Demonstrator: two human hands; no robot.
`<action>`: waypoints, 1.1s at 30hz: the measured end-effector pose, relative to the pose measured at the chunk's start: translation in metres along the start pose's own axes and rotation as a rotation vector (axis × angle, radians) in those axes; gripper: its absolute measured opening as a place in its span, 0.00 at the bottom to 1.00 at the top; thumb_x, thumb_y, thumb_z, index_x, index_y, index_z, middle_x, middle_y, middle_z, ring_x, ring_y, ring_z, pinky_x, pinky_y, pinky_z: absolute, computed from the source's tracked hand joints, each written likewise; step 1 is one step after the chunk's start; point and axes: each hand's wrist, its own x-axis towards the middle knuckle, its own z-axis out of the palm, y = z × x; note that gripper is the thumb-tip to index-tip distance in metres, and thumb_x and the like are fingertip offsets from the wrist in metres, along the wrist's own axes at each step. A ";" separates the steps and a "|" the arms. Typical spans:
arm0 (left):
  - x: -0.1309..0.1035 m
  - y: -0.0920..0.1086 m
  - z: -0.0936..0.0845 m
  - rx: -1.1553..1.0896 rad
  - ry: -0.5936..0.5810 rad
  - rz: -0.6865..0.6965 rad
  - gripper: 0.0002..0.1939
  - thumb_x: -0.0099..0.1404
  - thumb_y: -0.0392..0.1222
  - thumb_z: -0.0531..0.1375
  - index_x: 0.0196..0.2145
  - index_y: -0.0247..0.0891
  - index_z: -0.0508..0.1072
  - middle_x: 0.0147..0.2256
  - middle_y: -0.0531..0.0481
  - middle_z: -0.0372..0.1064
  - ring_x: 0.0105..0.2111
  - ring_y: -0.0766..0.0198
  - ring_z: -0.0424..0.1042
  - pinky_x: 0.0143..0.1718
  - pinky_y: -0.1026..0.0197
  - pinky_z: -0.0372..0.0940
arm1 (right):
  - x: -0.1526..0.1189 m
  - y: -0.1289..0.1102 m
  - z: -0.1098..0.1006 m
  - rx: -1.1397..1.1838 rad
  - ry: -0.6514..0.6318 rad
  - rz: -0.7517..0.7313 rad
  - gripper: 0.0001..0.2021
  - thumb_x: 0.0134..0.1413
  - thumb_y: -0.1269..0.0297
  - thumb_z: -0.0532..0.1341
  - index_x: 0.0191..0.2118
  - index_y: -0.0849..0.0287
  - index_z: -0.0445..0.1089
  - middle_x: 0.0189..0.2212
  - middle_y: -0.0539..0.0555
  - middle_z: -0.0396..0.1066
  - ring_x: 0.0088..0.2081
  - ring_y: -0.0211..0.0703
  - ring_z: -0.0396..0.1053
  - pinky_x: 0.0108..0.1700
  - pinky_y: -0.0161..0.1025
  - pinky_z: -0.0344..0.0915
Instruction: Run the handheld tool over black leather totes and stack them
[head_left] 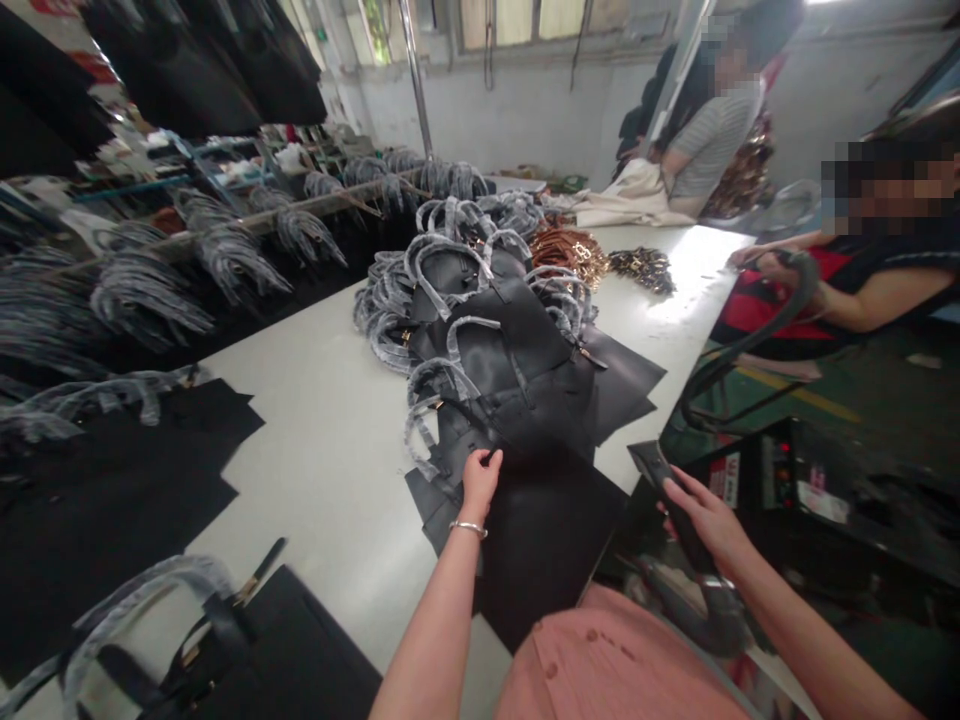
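Observation:
My left hand [478,484], a silver bangle at its wrist, is closed on a small dark strap end of a black leather bag panel [551,520]. The panel lies on top of a heap of similar pieces at the table's near side. Plastic-wrapped bag handles [439,395] stand up from the heap just beyond that hand. Past the table's right edge, my right hand [705,510] is wrapped round a black hose nozzle [651,462] with a flat, wide mouth. Its mouth points up and left, apart from the leather. A thick hose bends down below the grip.
A black machine box [780,480] with red lights stands low at the right. Black bags [292,640] lie at the table's left. Brown straps [566,252] and gold-coloured chains [643,268] are farther back. Two people [716,150] are at the right; the nearer one holds a similar hose [795,290].

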 end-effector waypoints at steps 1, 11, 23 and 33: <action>-0.003 0.005 -0.002 -0.047 -0.005 0.009 0.24 0.57 0.63 0.61 0.30 0.36 0.68 0.28 0.51 0.64 0.28 0.64 0.65 0.31 0.63 0.64 | 0.000 0.000 -0.001 0.006 0.009 -0.002 0.34 0.51 0.54 0.65 0.63 0.56 0.58 0.23 0.50 0.72 0.18 0.38 0.68 0.19 0.33 0.64; -0.040 0.083 -0.059 -0.567 -0.075 0.193 0.34 0.62 0.74 0.37 0.20 0.41 0.50 0.23 0.52 0.54 0.26 0.65 0.60 0.36 0.59 0.66 | 0.002 -0.016 -0.012 0.040 0.063 -0.047 0.36 0.49 0.54 0.65 0.63 0.57 0.58 0.25 0.52 0.73 0.19 0.40 0.68 0.20 0.35 0.66; -0.021 0.019 -0.139 0.110 0.311 0.043 0.12 0.64 0.49 0.54 0.36 0.37 0.68 0.35 0.45 0.67 0.42 0.54 0.68 0.47 0.51 0.63 | 0.004 -0.012 0.042 -0.224 -0.306 -0.098 0.40 0.46 0.45 0.64 0.63 0.56 0.57 0.22 0.48 0.68 0.19 0.39 0.65 0.19 0.33 0.61; -0.106 -0.040 -0.026 0.767 -0.017 0.410 0.21 0.61 0.34 0.58 0.53 0.39 0.66 0.56 0.41 0.58 0.58 0.48 0.56 0.63 0.44 0.50 | 0.007 -0.016 0.148 -0.513 -0.666 -0.066 0.30 0.57 0.51 0.59 0.62 0.58 0.60 0.19 0.47 0.68 0.14 0.35 0.63 0.14 0.30 0.59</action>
